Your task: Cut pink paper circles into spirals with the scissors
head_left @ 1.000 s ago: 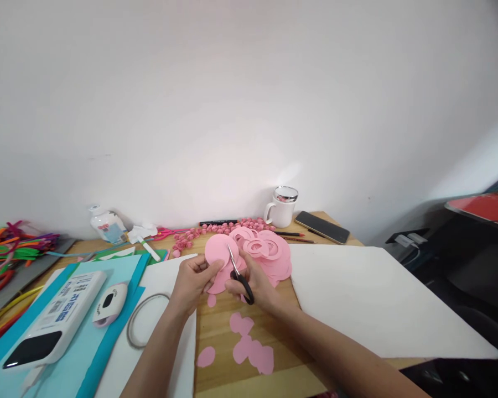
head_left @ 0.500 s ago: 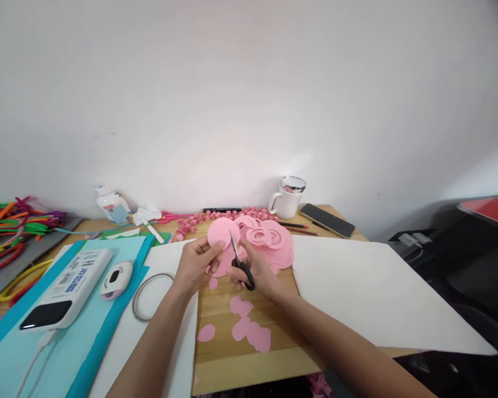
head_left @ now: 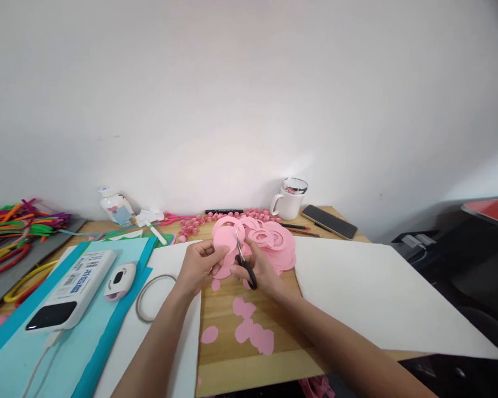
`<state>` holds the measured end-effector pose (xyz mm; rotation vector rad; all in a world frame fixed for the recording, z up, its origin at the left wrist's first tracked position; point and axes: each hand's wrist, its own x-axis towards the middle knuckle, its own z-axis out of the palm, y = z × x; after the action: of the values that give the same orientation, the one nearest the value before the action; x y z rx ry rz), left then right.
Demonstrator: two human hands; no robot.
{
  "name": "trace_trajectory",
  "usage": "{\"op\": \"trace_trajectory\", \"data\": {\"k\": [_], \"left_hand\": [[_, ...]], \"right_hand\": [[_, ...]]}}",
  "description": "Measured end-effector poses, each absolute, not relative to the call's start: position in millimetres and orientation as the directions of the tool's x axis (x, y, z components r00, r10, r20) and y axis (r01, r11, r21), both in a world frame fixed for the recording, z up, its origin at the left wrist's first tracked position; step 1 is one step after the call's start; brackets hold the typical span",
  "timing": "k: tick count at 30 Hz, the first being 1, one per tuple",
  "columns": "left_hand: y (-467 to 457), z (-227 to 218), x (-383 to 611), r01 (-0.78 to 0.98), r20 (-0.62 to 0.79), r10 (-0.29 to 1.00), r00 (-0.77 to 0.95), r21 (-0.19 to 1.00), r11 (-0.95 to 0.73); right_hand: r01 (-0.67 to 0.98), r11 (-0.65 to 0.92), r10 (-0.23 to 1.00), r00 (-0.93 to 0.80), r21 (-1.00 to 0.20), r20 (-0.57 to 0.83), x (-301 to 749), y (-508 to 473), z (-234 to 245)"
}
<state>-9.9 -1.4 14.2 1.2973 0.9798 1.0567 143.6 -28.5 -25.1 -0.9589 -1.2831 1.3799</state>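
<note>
My left hand [head_left: 199,266] pinches a pink paper disc [head_left: 227,236] and holds it upright above the wooden table [head_left: 224,365]. My right hand [head_left: 260,272] grips black-handled scissors [head_left: 244,264]; their blades point up into the disc, where a ring-shaped cut shows near the top edge. Just behind the hands lies a pile of pink paper rings [head_left: 274,240]. Pink offcuts [head_left: 253,331] are scattered on the wood in front of my wrists.
A large white sheet [head_left: 377,293] covers the right side. On blue paper [head_left: 37,359] at the left lie a white power bank [head_left: 72,290] and a small pink device [head_left: 120,281]; a wire ring [head_left: 149,298] is beside them. A mug [head_left: 291,200], phone [head_left: 328,221], glue bottle [head_left: 114,208] and pipe cleaners [head_left: 12,232] line the back.
The scissors have cut further round the disc, so a ring shape now shows at its top. My view has shifted slightly; both hands stay together at the disc.
</note>
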Motion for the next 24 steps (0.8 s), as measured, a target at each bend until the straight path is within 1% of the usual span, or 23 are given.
{"op": "trace_trajectory", "data": {"k": [10, 18, 21, 24], "left_hand": [[-1.7, 14.7, -10.5, -0.074, 0.041, 0.977, 0.211, 0.997, -0.025], [-0.8, 15.2, -9.1, -0.176, 0.073, 0.983, 0.166, 0.984, -0.043], [0.0, 12.4, -7.9, -0.153, 0.091, 0.980, 0.175, 0.986, -0.064], [0.5, 10.8, -7.8, -0.107, 0.075, 0.981, 0.179, 0.993, -0.057]], "right_hand": [[-0.118, 0.055, 0.970, -0.230, -0.992, 0.081, 144.8, -28.5, -27.0], [-0.105, 0.070, 0.959, -0.266, -0.992, 0.096, 145.6, -29.5, -23.0], [-0.098, 0.061, 0.955, -0.282, -0.993, 0.087, 145.0, -30.8, -21.4], [-0.092, 0.036, 0.950, -0.306, -0.995, 0.063, 144.3, -31.1, -21.3]]}}
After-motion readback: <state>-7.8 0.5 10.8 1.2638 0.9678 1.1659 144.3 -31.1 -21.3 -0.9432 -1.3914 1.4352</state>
